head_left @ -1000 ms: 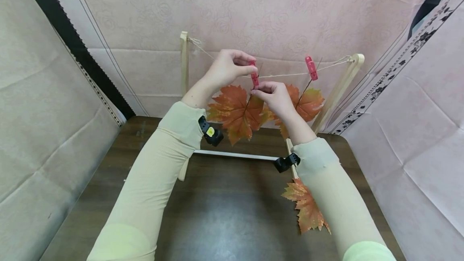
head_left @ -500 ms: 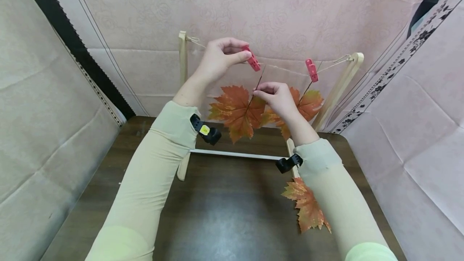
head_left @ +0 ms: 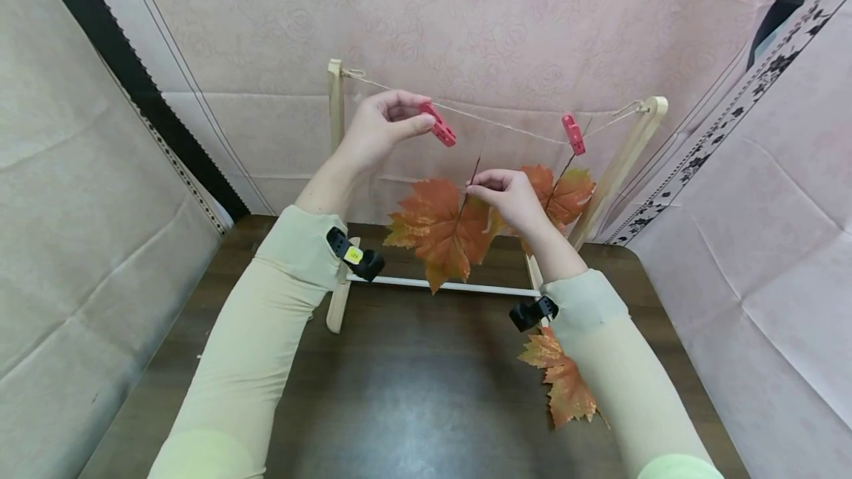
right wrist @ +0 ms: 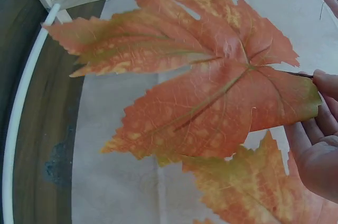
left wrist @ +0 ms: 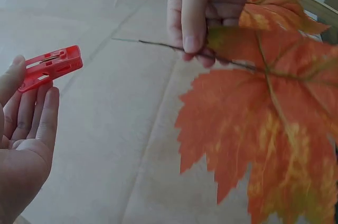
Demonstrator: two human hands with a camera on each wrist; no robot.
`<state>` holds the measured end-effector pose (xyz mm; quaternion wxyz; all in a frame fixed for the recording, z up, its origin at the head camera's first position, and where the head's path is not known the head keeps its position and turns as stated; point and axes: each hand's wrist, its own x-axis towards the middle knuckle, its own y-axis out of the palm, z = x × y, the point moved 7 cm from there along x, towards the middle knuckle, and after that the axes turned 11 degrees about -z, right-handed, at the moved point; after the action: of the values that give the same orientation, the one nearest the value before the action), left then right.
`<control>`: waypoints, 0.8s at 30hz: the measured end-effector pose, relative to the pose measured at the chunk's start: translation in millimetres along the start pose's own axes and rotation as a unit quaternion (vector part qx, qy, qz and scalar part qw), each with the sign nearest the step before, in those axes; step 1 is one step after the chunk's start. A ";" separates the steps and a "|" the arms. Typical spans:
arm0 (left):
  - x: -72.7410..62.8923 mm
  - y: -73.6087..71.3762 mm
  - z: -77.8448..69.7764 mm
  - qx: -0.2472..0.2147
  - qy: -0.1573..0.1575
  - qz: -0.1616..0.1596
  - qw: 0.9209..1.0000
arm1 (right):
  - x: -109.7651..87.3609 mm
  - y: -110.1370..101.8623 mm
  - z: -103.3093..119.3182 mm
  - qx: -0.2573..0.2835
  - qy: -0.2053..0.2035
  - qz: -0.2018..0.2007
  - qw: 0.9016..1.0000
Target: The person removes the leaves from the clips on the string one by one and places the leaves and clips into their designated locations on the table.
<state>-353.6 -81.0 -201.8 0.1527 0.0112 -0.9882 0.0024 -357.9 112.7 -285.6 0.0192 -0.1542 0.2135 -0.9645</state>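
In the head view my left hand pinches a red clothespin between thumb and fingertips, just below the string. The left wrist view shows that clothespin apart from the string and the leaf. My right hand pinches the thin dark stem of an orange maple leaf, whose blade spreads to the left below the string. In the right wrist view the leaf fills the middle. A second red clothespin sits on the string at the right, with another maple leaf hanging from it.
The string is tied between two wooden posts, a left post and a right post. A white rod joins the frame low down. A loose maple leaf lies on the dark table near my right forearm. Cloth walls surround it.
The left hand has taken the clothespin off the string and moved it left. The right hand has lowered the leaf, so its stem has come away from the string.
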 end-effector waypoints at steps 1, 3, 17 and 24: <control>-1.5 -1.4 2.4 0.003 -0.003 0.001 1.000 | -1.7 0.5 -1.9 0.001 0.002 0.003 1.000; -4.2 -4.4 7.3 0.005 -0.007 0.003 1.000 | -5.1 1.5 -6.0 0.000 0.008 0.009 1.000; -26.8 -18.5 35.7 0.036 -0.003 0.103 0.994 | -24.9 -6.2 -15.7 -0.013 0.007 0.037 0.999; -35.5 -29.7 48.4 0.073 -0.013 0.120 0.990 | -34.6 -20.4 -28.3 -0.022 0.030 0.040 0.999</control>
<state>-333.7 -110.4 -258.6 0.1369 -0.0963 -0.9815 0.0929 -333.1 146.2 -311.5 0.0478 -0.1168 0.2406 -0.9624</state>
